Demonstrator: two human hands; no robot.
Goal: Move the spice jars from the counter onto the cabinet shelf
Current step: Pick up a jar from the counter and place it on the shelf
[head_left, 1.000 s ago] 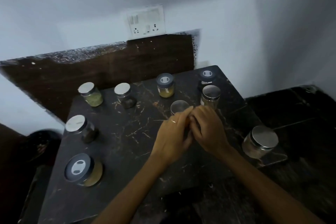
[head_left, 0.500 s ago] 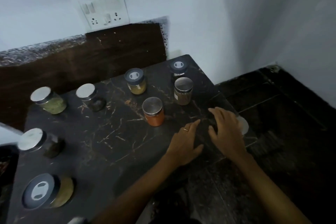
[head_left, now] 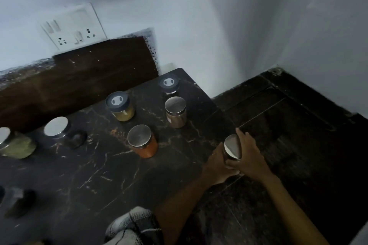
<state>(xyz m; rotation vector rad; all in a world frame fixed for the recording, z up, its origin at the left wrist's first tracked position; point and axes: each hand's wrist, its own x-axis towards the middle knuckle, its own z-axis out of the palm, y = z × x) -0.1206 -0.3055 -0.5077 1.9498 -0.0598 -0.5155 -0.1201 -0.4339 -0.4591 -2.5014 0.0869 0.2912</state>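
Both my hands hold a steel-lidded jar at the right edge of the dark marble counter. My left hand wraps its left side and my right hand curls round its right side. On the counter stand an orange jar, a brown jar, a yellow jar with a grey lid, a dark grey-lidded jar, a black-filled jar and a green jar. No cabinet shelf is visible.
A white socket plate sits on the wall above a dark wooden backsplash. Right of the counter lies a lower dark stone floor bounded by white walls. A dark object stands at the counter's left edge.
The view swung right. My hands left the orange jar, moved to the counter's right edge and closed round the steel-lidded jar there.
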